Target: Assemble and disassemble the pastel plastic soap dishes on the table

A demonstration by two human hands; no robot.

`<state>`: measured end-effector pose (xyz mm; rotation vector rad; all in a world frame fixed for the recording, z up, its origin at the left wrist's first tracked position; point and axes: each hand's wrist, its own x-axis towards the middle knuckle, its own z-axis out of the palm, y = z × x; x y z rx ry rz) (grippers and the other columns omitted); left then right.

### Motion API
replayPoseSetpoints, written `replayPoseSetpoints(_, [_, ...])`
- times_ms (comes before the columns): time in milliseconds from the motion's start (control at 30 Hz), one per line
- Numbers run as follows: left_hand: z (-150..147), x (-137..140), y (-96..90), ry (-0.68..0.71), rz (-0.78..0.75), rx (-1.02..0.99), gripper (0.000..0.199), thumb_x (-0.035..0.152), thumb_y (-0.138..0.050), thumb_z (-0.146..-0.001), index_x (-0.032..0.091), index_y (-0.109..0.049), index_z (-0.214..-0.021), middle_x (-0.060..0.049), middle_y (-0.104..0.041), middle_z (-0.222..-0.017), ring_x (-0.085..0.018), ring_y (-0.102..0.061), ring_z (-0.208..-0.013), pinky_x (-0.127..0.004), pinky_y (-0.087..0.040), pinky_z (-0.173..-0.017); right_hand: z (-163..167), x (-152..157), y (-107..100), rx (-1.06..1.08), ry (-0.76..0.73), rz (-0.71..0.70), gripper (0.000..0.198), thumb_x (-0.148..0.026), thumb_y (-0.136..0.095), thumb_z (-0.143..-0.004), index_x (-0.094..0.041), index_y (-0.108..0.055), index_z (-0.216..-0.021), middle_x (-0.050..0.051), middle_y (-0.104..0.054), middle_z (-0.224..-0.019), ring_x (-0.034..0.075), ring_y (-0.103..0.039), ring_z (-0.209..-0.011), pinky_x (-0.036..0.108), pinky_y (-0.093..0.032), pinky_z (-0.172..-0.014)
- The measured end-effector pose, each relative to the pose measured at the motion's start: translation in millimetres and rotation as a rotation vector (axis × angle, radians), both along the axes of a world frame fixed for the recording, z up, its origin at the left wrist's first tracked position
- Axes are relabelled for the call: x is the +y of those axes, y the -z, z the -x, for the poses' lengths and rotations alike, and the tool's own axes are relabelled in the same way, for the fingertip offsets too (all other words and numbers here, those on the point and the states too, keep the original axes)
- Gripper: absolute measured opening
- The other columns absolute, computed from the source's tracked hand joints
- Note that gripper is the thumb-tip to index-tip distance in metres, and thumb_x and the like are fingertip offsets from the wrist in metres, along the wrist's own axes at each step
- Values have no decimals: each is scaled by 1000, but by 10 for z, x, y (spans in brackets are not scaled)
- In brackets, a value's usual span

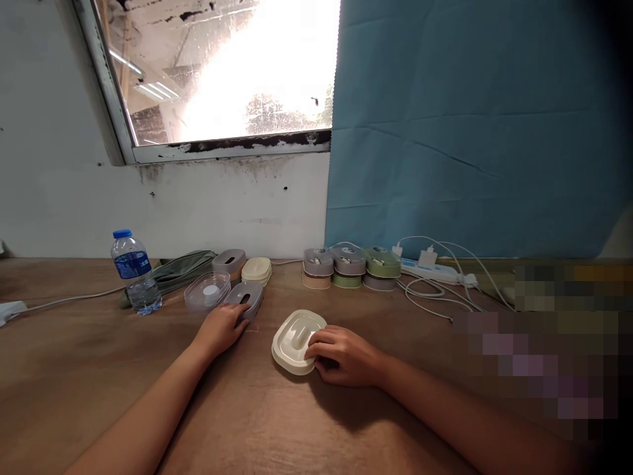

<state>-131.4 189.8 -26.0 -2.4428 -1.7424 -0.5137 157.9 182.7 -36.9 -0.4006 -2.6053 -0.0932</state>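
Note:
My right hand (pixel 343 356) grips the right edge of a cream, rounded-rectangular lid (pixel 289 333) with a raised bar in its middle. It is held at or just above the tabletop; the gap is hard to judge. Further left and back, my left hand (pixel 222 326) has its fingers closed on a grey slotted lid (pixel 254 297). Beside that hand are clear plastic lids (pixel 202 293), stacked together. Behind it stand another grey slotted piece (pixel 229 262) and a small stack of cream lids (pixel 256 269).
Several two-tone lunch boxes (pixel 349 260) stand in a row near the wall. A power strip (pixel 430 269) with plugs and loose white cables (pixel 425 290) lies right of them. At left are a water bottle (pixel 136 274) and a grey-green pouch (pixel 182 270).

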Motion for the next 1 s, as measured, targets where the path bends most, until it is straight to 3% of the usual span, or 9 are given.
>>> replayPoseSetpoints(200, [-119,-84,-71,84,-139,-60,40,33,-47,-81,15,-54,-117,-13,-55,-121,-26,-49,-113,-43,-31,-101,-26,-12,-14,-45,-13,-6,17,-19,-47,-82,-18,-60,-93,5,-62,-84,12,-55,-66,25,-42,-64])
replayPoseSetpoints(367, [-473,-348,-177,586,-31,-76,32,34,-48,-84,22,-58,-112,-7,-61,-111,-19,-52,-106,-35,-34,-100,-36,-5,-22,-44,9,3,21,-23,-40,-90,-19,-58,-100,6,-61,-91,13,-56,-73,26,-42,-68])
replayPoseSetpoints(467, [-635,-413,-106,703,17,-15,26,29,-47,-86,22,-60,-107,-5,-65,-101,-17,-57,-96,-33,-37,-96,-29,-6,-19,-32,2,5,19,-23,-42,-89,-19,-57,-100,5,-62,-89,14,-56,-74,26,-43,-69])
replayPoseSetpoints(600, [-690,-357,-72,638,-6,-12,20,30,-48,-86,23,-64,-96,-4,-66,-89,-17,-57,-86,-28,-42,-82,-30,-1,-4,137,69,30,19,-20,-46,-82,-16,-51,-101,8,-60,-94,15,-56,-76,26,-44,-68])
replayPoseSetpoints(733, [-645,-134,-254,522,-100,26,23,31,-45,-86,23,-66,-92,-4,-65,-82,-16,-57,-78,-32,-39,-84,-53,18,12,316,82,-54,12,-14,-44,-76,-19,-49,-86,5,-57,-84,15,-53,-74,26,-43,-67])
replayPoseSetpoints(900, [-558,543,-494,165,-173,73,26,30,-42,-85,24,-67,-93,-5,-65,-93,-19,-58,-88,-33,-33,-93,-57,27,37,93,79,-129,13,-12,-45,-73,-20,-52,-79,1,-58,-79,11,-50,-59,24,-37,-58])
replayPoseSetpoints(1000, [-499,992,-538,39,-154,88,26,26,-44,-82,20,-68,-88,-9,-65,-95,-24,-58,-94,-38,-32,-92,-55,31,49,4,81,-142,13,-13,-46,-72,-21,-54,-79,0,-58,-78,11,-50,-60,24,-36,-58])
